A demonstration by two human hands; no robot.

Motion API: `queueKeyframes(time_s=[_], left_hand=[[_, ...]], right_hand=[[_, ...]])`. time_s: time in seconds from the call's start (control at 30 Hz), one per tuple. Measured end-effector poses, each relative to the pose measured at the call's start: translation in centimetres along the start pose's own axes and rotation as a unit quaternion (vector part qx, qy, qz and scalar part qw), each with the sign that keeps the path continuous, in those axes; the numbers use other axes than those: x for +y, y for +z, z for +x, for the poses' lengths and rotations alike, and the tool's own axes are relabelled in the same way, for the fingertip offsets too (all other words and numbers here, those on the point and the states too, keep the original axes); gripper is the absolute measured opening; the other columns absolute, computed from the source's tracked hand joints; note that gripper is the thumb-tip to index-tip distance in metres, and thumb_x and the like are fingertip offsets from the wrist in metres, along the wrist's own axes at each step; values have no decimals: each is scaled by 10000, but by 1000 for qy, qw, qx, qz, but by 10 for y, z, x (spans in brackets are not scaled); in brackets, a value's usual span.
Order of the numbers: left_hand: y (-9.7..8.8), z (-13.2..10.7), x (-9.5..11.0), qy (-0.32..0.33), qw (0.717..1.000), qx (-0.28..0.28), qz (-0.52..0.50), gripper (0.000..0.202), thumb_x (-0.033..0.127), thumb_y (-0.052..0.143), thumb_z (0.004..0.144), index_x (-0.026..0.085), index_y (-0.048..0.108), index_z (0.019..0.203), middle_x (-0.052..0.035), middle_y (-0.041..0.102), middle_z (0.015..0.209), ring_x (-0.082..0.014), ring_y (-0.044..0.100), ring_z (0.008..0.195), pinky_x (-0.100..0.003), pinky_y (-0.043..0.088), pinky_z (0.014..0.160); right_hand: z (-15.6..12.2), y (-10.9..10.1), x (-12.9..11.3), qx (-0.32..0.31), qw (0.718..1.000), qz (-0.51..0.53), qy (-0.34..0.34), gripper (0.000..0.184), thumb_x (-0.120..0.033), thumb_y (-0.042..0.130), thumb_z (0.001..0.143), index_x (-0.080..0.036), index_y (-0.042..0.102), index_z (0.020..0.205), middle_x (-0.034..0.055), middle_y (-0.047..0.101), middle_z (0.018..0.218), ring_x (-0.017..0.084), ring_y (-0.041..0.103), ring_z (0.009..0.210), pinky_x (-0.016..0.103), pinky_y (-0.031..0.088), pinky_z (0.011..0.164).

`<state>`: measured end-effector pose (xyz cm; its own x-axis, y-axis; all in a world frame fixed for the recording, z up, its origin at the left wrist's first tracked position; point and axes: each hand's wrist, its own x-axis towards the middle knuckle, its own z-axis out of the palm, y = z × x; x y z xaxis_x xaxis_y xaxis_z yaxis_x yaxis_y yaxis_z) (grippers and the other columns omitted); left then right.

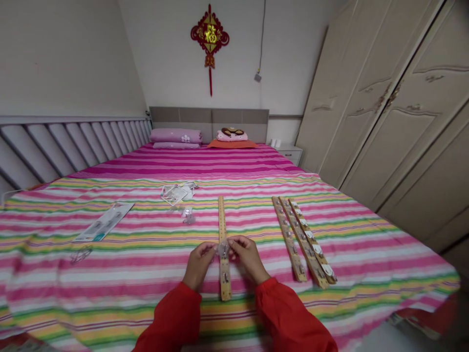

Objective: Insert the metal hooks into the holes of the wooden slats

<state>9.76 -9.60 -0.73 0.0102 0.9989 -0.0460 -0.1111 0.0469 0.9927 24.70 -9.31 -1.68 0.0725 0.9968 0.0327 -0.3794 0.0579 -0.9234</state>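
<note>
A narrow wooden strip (222,222) with small holes along it lies lengthwise before me on the striped cloth. Between the fingertips of both hands is a clear disc hook (223,249), right over the strip; whether it presses flat against the wood I cannot tell. My left hand (200,263) pinches its left edge. From the other side, my right hand (248,255) has thumb and fingers closed at its right edge. Nearer me, another metal hook (225,277) sits on the strip. Loose clear hooks (188,215) lie beyond my left hand.
Right of me lie three hook-bearing strips (288,235), one with white pieces (317,250). Leftward are a long flat pack (106,223), a tangle of thin loops (81,254) and a heap of wrappers (178,193). A slatted rail (78,142) borders the bed's left.
</note>
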Motion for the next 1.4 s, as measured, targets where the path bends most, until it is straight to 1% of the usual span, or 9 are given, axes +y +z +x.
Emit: queueKeyframes(time_s=[0.2,0.37,0.53,0.7,0.83,1.0,1.13,1.23,1.4], left_hand=[[4,11,0,-4,1000,-16,-3,382,424,770,520,135,666,747,-33,675,698,-122,571,633,-228,422,593],[6,9,-4,-23,998,20,-49,433,400,778,528,148,665,862,-43,696,794,-123,593,667,-225,428,601],[15,4,0,13,997,0,-76,349,366,777,546,147,668,795,-43,703,804,-153,619,774,-275,466,763],[13,11,10,36,999,11,-39,307,371,743,602,150,665,800,-34,695,796,-145,606,764,-252,464,732],[8,25,22,17,1000,-24,0,355,416,761,549,141,664,751,-21,669,697,-129,581,669,-233,446,642],[10,47,31,-18,997,-65,26,392,435,785,464,133,656,679,-13,646,627,-101,541,573,-216,410,564],[10,61,24,-51,994,-89,32,368,422,781,452,143,608,620,23,585,544,-84,510,519,-205,380,526],[9,70,14,-63,993,-93,38,352,398,778,446,145,578,586,40,544,485,-76,483,472,-207,364,502],[10,83,-4,-69,996,-44,35,364,343,783,406,138,582,630,35,561,472,-85,494,448,-211,358,477]], right_hand=[[9,-1,-1,8,999,22,21,176,-273,774,592,-142,695,677,-15,617,473,90,520,410,200,410,417],[6,-1,9,21,978,191,85,183,-183,800,571,-141,676,699,17,689,627,106,635,578,182,504,559],[0,9,21,7,954,279,106,218,-135,811,548,-152,663,707,13,708,717,105,661,671,162,513,620],[-2,13,15,12,974,198,111,206,-211,796,569,-173,669,725,28,713,767,127,638,641,204,482,540],[6,6,2,57,996,66,22,207,-291,737,613,-174,725,785,35,705,721,139,590,617,224,429,506],[24,-1,-6,31,999,-4,-27,175,-311,720,617,-156,726,698,-6,633,538,102,500,477,240,395,489],[34,-3,1,43,999,28,-3,230,-327,703,623,-149,719,767,-9,628,519,105,529,462,237,416,482],[40,-4,9,35,999,8,3,204,-308,729,583,-139,697,693,-5,629,505,101,531,441,232,420,462],[50,-7,25,52,998,-8,27,182,-277,740,541,-135,654,615,-15,595,434,91,507,386,207,389,401]])
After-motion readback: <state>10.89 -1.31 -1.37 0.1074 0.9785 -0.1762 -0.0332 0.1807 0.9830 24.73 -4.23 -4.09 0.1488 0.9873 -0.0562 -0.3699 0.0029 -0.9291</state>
